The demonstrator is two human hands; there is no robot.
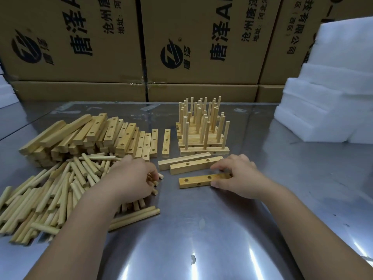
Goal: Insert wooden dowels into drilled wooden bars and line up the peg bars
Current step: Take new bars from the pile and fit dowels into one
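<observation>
The right hand (236,176) pinches one end of the nearest bar (197,181) of three loose ones on the table (201,239). The left hand (131,176) curls around several dowels (50,195) from the heap. The front peg bar (203,151) holds three dowels

Free in front, crowded left and behind
The table (201,239) lies open in its near part. Loose dowels (50,188) and drilled bars (90,134) fill the left, upright peg bars (201,128) stand at the middle back, foam blocks (323,98) close the far right.
</observation>
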